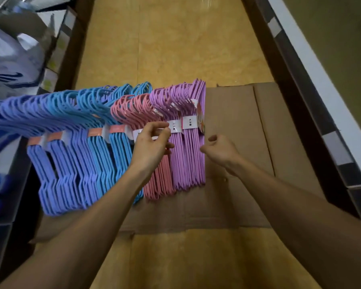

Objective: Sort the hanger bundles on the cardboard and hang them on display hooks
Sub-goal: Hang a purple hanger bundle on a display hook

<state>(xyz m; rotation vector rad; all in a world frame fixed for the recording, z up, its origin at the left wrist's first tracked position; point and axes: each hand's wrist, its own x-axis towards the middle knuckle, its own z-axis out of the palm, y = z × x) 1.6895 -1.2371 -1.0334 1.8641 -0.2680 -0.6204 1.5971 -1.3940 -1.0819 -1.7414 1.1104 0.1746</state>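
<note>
Several hanger bundles stand in a row on the flattened cardboard: periwinkle bundles at the left, then blue bundles, a pink bundle and purple bundles at the right end. Paper bands wrap each one. My left hand sits over the pink bundle, with its fingers curled at the white band. My right hand is loosely curled beside the outermost purple bundle, with its fingertips at the bundle's right edge. I cannot tell whether they pinch it.
The cardboard lies on a yellow tiled floor in a narrow aisle. Dark shelf bases run along both sides, with price strips on the right one. Bagged goods and blue items fill the left shelves.
</note>
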